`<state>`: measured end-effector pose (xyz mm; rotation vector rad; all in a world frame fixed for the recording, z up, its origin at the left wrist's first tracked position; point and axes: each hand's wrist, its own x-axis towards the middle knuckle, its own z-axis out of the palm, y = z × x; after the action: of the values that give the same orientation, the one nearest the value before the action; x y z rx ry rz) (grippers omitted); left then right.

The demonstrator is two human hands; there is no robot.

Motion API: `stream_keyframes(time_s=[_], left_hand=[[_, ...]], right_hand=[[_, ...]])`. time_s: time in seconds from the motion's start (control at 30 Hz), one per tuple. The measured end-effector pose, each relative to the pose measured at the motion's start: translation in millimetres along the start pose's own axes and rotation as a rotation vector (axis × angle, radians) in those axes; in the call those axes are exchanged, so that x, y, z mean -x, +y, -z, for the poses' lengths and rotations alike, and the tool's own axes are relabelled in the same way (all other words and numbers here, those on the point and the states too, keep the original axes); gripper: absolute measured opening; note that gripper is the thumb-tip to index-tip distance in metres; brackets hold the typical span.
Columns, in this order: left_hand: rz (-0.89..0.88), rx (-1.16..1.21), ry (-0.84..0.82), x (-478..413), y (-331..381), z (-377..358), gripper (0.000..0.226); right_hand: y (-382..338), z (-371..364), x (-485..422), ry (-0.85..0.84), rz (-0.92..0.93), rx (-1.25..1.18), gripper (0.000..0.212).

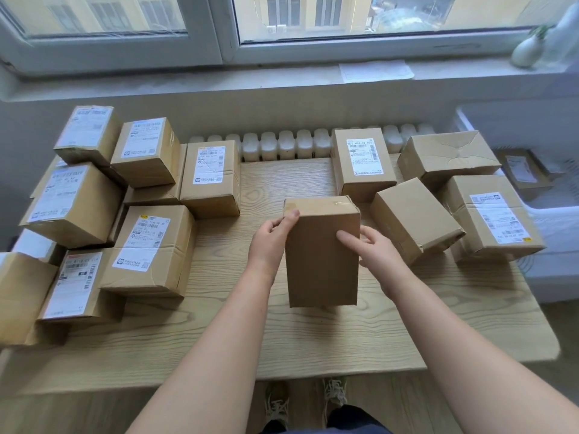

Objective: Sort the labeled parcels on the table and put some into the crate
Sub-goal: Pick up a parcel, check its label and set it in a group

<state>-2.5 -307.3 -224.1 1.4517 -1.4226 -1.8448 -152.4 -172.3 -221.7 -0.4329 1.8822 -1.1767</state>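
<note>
Four cardboard parcels (413, 220) are lying on the right side of the counter (282, 339). One middle parcel (322, 255) is standing alone. About ten are crowding the left side in stacks, so the exact number is unclear. One is sitting in the single crate (554, 220).

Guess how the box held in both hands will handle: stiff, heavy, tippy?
Probably stiff: the box keeps flat faces and sharp edges under the left hand and right hand. Likely light, since fingertips alone carry it above the table. Stood on its short end it might tip; it is taller than wide.
</note>
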Motion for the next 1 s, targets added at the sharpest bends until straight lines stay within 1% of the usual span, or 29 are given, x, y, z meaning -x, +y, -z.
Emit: stream_keyframes(time_s=[0.07, 0.1, 0.17, 0.23, 0.33, 0.4, 0.53, 0.6, 0.7, 0.8, 0.87, 0.93, 1.0], left_hand=[[0.014, -0.020, -0.044, 0, -4, 1, 0.056], [0.028, -0.029, -0.060, -2, -7, 0, 0.060], [0.040, -0.072, -0.055, -4, -16, -3, 0.065], [0.028, -0.101, -0.032, -5, -24, -5, 0.056], [0.024, -0.104, -0.024, -8, -28, -7, 0.051], [0.032, -0.152, -0.064, -11, -31, -9, 0.051], [0.074, -0.212, -0.175, -16, -36, -11, 0.070], [0.061, -0.271, -0.178, -22, -42, -10, 0.079], [0.033, -0.434, -0.143, -27, -47, -11, 0.082], [0.027, -0.529, -0.141, -30, -45, -13, 0.080], [0.033, -0.567, -0.152, -32, -43, -13, 0.078], [0.029, -0.535, -0.151, -33, -46, -11, 0.070], [0.080, -0.473, -0.134, -30, -53, -8, 0.063]], right_hand=[[2, -1, -6, 0.045, -0.038, 0.023, 0.051], [3, -3, -8, 0.067, -0.054, 0.027, 0.051], [8, -8, -12, 0.097, -0.070, 0.023, 0.045], [11, -11, -13, 0.090, -0.061, 0.006, 0.037], [17, -13, -13, 0.031, -0.038, 0.047, 0.048], [22, -15, -13, 0.004, -0.038, 0.081, 0.053], [28, -19, -17, 0.011, -0.034, 0.140, 0.056], [30, -20, -20, 0.012, -0.032, 0.172, 0.058], [35, -22, -23, 0.026, -0.040, 0.182, 0.053], [38, -23, -27, 0.052, -0.050, 0.178, 0.054], [39, -23, -29, 0.052, -0.086, 0.170, 0.061], [43, -21, -28, 0.056, -0.147, 0.165, 0.073], [49, -19, -24, 0.062, -0.200, 0.149, 0.079]])
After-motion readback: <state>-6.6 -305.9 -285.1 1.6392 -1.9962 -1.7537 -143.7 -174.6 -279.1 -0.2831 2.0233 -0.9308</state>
